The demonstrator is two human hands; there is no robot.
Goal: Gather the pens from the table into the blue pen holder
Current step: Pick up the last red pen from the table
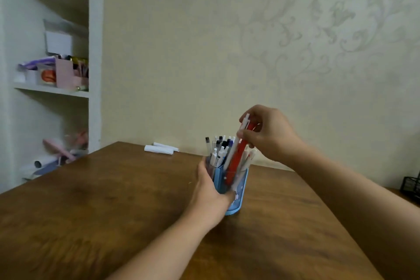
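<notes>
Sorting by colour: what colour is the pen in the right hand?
Red pen, beside a white one, head view.

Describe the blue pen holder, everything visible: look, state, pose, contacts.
The blue pen holder is a light-blue cup, plastic by its look, with a small picture low on its front and what seems an inner divider. It stands upright on the wooden table, packed with pens, mostly white. The left hand grips its left side. The right hand above pinches a red pen and a white pen, both already down inside it, leaning right.
</notes>
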